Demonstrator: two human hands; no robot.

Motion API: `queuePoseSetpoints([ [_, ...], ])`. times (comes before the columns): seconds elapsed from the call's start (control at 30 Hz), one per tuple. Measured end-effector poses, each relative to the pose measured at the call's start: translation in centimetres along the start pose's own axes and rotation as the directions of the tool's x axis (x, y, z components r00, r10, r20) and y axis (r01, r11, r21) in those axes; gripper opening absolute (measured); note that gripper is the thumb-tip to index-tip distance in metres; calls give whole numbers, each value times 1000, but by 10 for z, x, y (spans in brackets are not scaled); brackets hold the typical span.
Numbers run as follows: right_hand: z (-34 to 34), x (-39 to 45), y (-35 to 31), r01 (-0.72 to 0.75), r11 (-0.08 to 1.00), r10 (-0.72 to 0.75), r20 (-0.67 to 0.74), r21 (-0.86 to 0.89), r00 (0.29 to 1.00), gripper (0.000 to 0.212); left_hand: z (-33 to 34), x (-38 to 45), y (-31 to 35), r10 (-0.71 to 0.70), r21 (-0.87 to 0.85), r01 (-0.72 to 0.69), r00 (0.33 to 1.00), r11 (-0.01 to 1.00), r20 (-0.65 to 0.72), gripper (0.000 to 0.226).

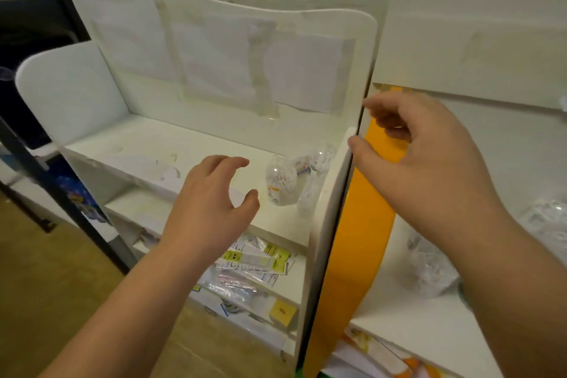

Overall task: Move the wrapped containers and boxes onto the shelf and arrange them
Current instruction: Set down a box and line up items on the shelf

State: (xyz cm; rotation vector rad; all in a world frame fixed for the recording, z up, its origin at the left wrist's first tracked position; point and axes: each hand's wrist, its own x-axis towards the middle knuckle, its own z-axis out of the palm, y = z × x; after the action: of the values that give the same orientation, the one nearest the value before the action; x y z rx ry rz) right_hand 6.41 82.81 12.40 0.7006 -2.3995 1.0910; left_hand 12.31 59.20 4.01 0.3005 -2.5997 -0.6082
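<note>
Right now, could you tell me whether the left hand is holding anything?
No, empty: the left hand hovers open, fingers spread, just left of the wrapped containers on the top shelf.

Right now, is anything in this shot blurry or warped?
Head view: the right hand is smeared by motion blur, the left hand is sharper; the wide lens bends the shelf edges; the wrapped containers look soft, labels unreadable.

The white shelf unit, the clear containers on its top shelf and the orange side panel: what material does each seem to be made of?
White shelf unit: probably painted or laminated board; flat, matte, thick rounded edges, with scuffs and tape residue.
Clear containers: looks like thin transparent plastic, glossy, with glints and printed labels showing.
Orange panel: seems to be the same kind of board with a smooth coloured coating; a uniform surface with no grain visible.
</note>
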Motion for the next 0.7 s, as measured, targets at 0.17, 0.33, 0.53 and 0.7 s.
queuePoseSetpoints([
  [0.17,20,12,-20,-23,986,27,23,-165,999,44,35,43,-33,48,-62,-41,992,997,116,66],
  [0.33,43,33,-38,-134,955,120,-68,-264,990,48,90,93,-49,188,-161,-150,948,975,258,85],
  [0.53,95,45,-44,-235,880,236,-49,-412,970,51,120,118,-75,326,-297,-233,889,926,322,80],
  [0.7,141,57,-27,-316,829,348,-17,-463,937,47,96,142,-105,345,-458,-199,902,866,261,82],
])
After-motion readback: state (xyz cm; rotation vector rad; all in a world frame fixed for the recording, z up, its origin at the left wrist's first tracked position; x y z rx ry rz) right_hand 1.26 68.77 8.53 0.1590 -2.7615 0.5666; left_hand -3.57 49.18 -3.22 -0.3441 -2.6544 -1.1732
